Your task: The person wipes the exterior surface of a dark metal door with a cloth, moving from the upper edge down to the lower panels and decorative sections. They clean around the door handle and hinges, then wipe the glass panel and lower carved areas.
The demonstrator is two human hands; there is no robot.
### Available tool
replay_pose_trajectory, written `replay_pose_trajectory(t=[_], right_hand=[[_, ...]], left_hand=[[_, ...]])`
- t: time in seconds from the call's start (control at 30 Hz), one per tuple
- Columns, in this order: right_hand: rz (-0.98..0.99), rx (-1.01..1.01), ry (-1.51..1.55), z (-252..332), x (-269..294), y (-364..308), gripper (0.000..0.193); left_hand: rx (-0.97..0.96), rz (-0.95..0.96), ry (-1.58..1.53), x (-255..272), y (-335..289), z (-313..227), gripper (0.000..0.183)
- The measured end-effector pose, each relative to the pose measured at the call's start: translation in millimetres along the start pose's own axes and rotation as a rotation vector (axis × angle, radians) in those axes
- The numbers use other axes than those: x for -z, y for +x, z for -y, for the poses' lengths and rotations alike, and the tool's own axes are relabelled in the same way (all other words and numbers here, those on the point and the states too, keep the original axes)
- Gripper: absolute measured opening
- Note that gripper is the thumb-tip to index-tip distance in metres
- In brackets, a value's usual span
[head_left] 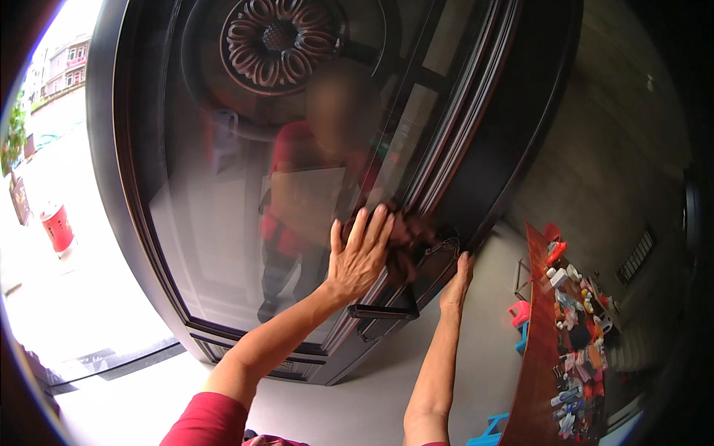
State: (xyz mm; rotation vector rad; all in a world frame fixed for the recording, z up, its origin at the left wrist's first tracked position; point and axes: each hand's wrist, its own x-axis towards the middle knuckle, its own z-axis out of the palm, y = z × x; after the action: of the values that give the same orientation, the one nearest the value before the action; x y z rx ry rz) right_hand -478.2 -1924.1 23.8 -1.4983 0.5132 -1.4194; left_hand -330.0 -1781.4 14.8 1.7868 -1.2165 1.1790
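Observation:
A large dark door with a glossy panel fills the middle of the view. My left hand lies flat on it, fingers stretched and somewhat apart. Beside those fingers is a blurred reddish-brown shape, which looks like a crumpled cloth; whether the hand presses on it I cannot tell. My right hand grips the door's right edge, its fingers partly hidden. Between my forearms a dark door handle sticks out. Higher up, a carved flower ornament decorates the panel, and my red-shirted reflection shows in the gloss.
At right, a long reddish-brown table bears many small mixed items, with pink and blue stools beside it. A grey wall rises behind. Bright outdoors shows at left, with a red bin-like container. Pale floor lies below.

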Motion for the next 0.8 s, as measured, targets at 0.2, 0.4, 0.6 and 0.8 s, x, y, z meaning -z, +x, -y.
replay_pose_trajectory(t=[0.2, 0.4, 0.6, 0.8], right_hand=[[-0.04, 0.088, -0.253, -14, 5, -3, 0.073], [-0.079, 0.066, -0.305, -14, 2, -4, 0.053], [-0.088, 0.062, -0.324, -16, 2, -5, 0.047], [-0.136, 0.105, -0.364, -21, 5, -5, 0.05]], left_hand=[[-0.046, 0.079, 0.213, 2, -9, 3, 0.071], [-0.028, -0.118, 0.158, 10, 71, -2, 0.063], [-0.052, -0.358, 0.175, 45, 172, 7, 0.057], [-0.392, -0.193, 0.209, 50, 138, 25, 0.058]])
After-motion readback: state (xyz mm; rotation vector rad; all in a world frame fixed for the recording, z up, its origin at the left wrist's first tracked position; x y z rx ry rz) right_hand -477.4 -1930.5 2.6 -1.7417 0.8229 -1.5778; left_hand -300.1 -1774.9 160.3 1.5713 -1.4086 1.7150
